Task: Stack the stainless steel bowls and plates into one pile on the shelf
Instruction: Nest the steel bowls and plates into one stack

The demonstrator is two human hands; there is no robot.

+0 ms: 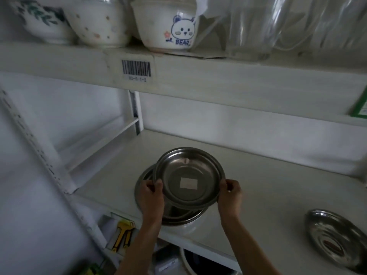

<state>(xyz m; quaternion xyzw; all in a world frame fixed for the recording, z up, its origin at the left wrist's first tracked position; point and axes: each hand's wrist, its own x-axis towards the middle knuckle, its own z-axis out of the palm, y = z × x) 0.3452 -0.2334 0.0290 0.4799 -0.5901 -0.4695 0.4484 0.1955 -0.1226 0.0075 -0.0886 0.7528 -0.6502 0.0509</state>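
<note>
On upper shelf, "BEAR" bowl

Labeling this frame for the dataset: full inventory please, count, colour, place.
held steel plate: 1, silver with a white sticker, above the pile
steel pile: count unclear, silver, middle shelf front edge
loose steel plate: 1, silver, middle shelf far right
ceramic bowls: 3, white with prints, top shelf
clear plastic wrap: 1, transparent, top shelf right
barcode label: 1, black and white, top shelf edge
left hand: grips held plate's left rim
right hand: grips its right rim
</note>
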